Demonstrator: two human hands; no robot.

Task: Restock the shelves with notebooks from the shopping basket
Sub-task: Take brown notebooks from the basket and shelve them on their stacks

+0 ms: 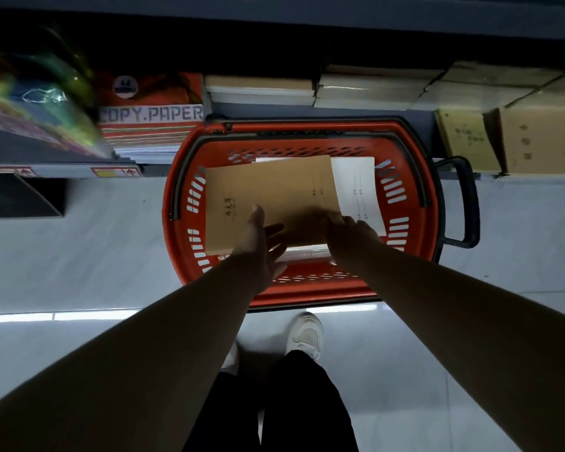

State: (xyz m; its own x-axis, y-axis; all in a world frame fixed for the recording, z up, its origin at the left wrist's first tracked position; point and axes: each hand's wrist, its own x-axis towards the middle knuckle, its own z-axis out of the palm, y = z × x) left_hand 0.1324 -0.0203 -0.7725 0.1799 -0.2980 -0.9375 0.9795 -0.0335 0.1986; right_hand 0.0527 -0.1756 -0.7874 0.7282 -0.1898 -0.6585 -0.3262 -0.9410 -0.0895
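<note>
A red shopping basket (415, 243) stands on the floor against the bottom shelf. Inside lie tan-covered notebooks (274, 187) on top and a white-covered notebook (356, 184) at the right. My left hand (258, 243) reaches into the basket with straight, spread fingers at the near edge of the top tan notebook, thumb over its cover. My right hand (349, 233) lies over the near right corner of the tan stack, its fingertips curling down on the cover; whether it grips is hidden in shadow.
The low shelf behind the basket holds red copy paper packs (150, 109), stacked notebooks (261, 89) and brown cartons (535, 141). Colourful wrapped goods (36, 106) fill the left shelf. The basket's black handle (463, 203) sticks out right. My shoes (307, 334) stand on grey floor tiles.
</note>
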